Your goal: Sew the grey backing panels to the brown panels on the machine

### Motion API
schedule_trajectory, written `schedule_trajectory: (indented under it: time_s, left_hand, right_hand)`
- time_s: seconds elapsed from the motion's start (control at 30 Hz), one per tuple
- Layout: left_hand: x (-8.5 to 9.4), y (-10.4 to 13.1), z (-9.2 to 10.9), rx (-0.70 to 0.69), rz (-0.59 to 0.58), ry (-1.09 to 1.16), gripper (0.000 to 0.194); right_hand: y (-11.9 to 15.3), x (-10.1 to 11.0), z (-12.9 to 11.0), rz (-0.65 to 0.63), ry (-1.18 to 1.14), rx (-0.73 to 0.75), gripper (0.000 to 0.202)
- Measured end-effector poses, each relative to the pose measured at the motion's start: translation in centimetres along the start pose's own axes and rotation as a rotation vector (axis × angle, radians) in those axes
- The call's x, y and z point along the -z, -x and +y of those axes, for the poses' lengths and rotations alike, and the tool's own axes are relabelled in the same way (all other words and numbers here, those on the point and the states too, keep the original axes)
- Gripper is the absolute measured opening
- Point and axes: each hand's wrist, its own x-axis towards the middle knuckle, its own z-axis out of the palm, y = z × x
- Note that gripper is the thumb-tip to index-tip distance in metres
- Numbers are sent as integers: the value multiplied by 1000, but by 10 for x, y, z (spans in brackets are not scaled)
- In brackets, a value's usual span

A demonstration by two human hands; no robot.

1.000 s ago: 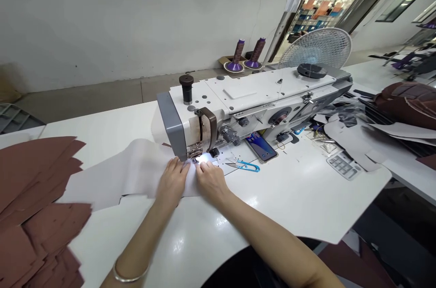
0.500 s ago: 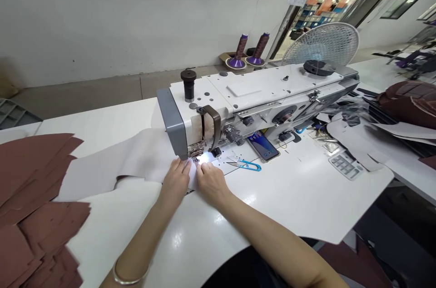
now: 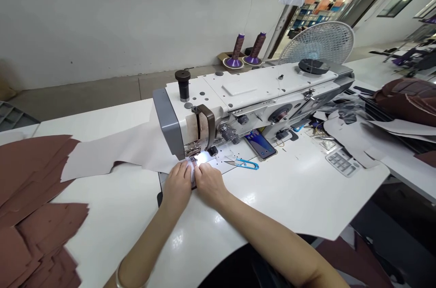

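My left hand [image 3: 177, 183] is closed on the near end of a pale grey fabric panel [image 3: 129, 148], just in front of the presser foot [image 3: 193, 159]. Beside it, my right hand [image 3: 209, 183] pinches the same end, its fingertips close to the foot. Most of the panel stretches left across the table, behind my left hand. The lit sewing machine head [image 3: 172, 124] stands right above the fingertips, and the needle point is too small to make out. Blue-handled thread snips [image 3: 245, 164] lie to the right of my right hand.
Stacked brown panels [image 3: 37, 174] cover the table's left side. A phone [image 3: 260, 144] lies under the machine arm. Farther right are a calculator [image 3: 341, 162], pale offcuts [image 3: 344, 138] and a brown bundle [image 3: 405, 101]. Two thread cones [image 3: 237, 49] and a fan [image 3: 320, 42] stand behind.
The fabric panel has moved back past the presser foot, and its front edge beside my left hand has drawn away, baring more of the machine bed. Both hands remain near the foot.
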Motion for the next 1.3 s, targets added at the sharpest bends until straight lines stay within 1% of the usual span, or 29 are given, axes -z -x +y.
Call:
schedule_trajectory:
  time_s: [0.17,0.3,0.4,0.53,0.7,0.83,1.0,1.1,1.2,1.3]
  left_hand:
    - [2,-6,-9,-61,4,-15,31]
    - [3,-2,-6,-35,55,-10,26]
    - [-1,1,-4,-18,77,38,28]
    - [-6,0,-8,-9,34,101,34]
    - [-6,-6,-16,-30,3,67,39]
    - [-5,-9,-19,-6,-40,82,42]
    - [-4,-11,-18,-10,-41,95,41]
    - [-2,-11,-18,33,-41,110,41]
    - [1,-11,-22,88,-16,109,38]
    - [6,-13,-29,73,-15,129,33]
  right_hand:
    - [0,-1,1,35,26,60,26]
    - [-2,-2,2,59,15,67,22]
    - [-4,-3,2,63,1,57,20]
    - [-6,-3,2,53,-4,42,19]
    - [-7,-4,2,62,0,14,18]
    - [-8,-7,3,53,6,4,20]
    - [-9,-8,2,61,-4,-4,21]
    - [-9,-7,2,53,-1,-13,20]
    - [-8,-7,2,50,4,-19,20]
    - [-7,-6,2,57,11,-11,19]
